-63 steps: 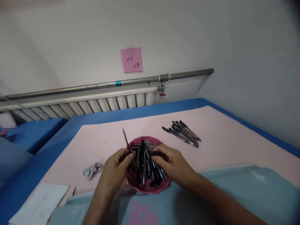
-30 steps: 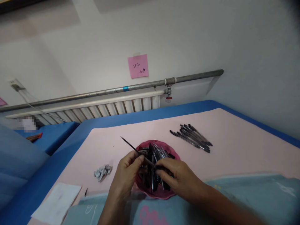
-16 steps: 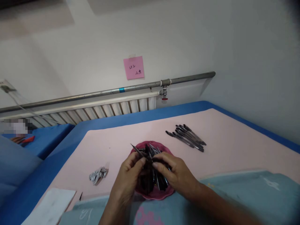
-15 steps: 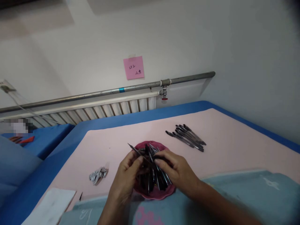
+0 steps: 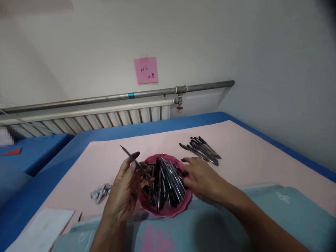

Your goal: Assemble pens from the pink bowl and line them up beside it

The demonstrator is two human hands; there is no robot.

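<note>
My left hand [image 5: 123, 189] is closed on a slim dark pen refill [image 5: 131, 156], its pointed tip slanting up to the left. Just below and to the right of it sits a pink basket [image 5: 168, 213] with a scalloped rim. Clear pen barrels [image 5: 173, 176] and dark pen parts lie heaped inside, some of them hidden by my left fingers. Over the basket's right rim is my right hand [image 5: 203, 176], fingers apart, with nothing visible in it. Dark smudges mark some of my fingertips.
Several capped black pens [image 5: 202, 149] lie in a bunch behind my right hand. To the left are a crumpled wad [image 5: 100, 193], a white sheet [image 5: 44, 231] and a small dark piece [image 5: 80, 217]. A grey-green cloth [image 5: 265, 206] covers the near edge. Behind stands a radiator [image 5: 131, 116].
My hands have moved apart. My left hand has lifted the refill up and left, while my right hand has drawn back to the basket's right rim. The view has shifted slightly.
</note>
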